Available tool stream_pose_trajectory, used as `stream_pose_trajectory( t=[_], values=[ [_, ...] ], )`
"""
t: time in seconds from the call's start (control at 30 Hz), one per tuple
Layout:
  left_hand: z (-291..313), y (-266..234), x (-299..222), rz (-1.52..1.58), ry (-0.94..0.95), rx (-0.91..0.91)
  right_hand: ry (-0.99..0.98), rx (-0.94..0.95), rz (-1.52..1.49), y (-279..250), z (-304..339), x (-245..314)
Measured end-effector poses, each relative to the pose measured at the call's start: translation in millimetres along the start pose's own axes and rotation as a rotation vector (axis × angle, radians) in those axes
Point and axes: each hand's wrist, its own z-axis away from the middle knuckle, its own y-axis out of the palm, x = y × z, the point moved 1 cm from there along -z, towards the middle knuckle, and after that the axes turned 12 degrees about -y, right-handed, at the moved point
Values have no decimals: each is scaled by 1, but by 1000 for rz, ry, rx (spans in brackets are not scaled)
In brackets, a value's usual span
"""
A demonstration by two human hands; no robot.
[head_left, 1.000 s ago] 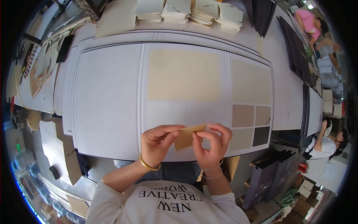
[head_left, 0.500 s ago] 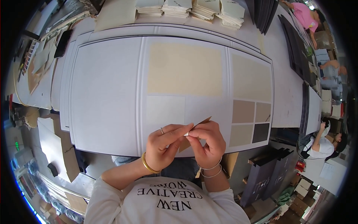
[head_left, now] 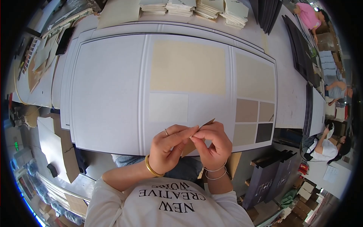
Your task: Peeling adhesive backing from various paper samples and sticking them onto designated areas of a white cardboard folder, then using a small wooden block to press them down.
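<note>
Both hands meet over the near edge of a large white folding board [head_left: 109, 90]. Between them is a thin brown card [head_left: 188, 148], seen edge-on and mostly covered by fingers. My right hand [head_left: 213, 145] is closed on the card, whose upper corner sticks out past the knuckles. My left hand [head_left: 166, 147] pinches at the card's edge, its fingertips touching those of the right. Beyond the hands, the board carries a large cream panel [head_left: 188, 66] and a smaller off-white panel [head_left: 168, 107]. On its right section sit a beige panel [head_left: 255, 75], a taupe square [head_left: 246, 110] and a black square [head_left: 264, 132].
More boards lie beneath this one. Stacks of cream cards [head_left: 181, 7] line the far side, with dark boards [head_left: 267, 15] standing beside them. A black phone [head_left: 65, 41] lies at the left. Dark boxes [head_left: 268, 179] stand lower right. Other people [head_left: 325, 145] are at the right.
A small white bit that showed between my fingertips is no longer visible. My right hand has shifted slightly right, and both hands still hold the brown card.
</note>
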Motion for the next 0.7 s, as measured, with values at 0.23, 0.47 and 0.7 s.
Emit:
stream_pose_trajectory(
  t=[0.23,0.47,0.7],
  values=[
    [0,3,2,-44,72,-29,69,-4,-43,-2,4,2],
    [2,5,7,-106,95,-84,133,2,-117,-1,5,4],
    [0,4,11,-91,172,-70,257,24,-276,-4,6,1]
  ],
)
